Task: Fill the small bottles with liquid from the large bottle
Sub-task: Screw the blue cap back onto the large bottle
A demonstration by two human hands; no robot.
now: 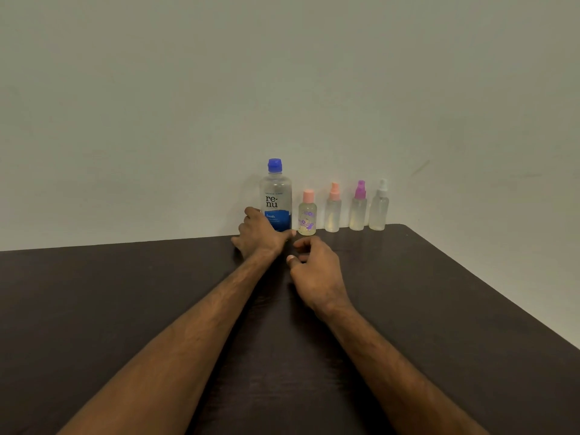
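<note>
At the far edge of the desk [125, 293], by the wall, the large bottle [275, 196] stood upright, dead ahead of the left hand [260, 235], which gripped its base; the right hand [314, 265], loosely curled and empty, hovered near the small bottles [332, 211] ranged to the right of the large one.

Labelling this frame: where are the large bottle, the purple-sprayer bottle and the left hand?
large bottle [271, 203]: head view, on its label.
purple-sprayer bottle [358, 216]: head view, on its clear body.
left hand [260, 235]: head view, on its back.

Base of large bottle [275, 191] behind left hand [260, 235]; label [271, 203] small print illegible.
</note>
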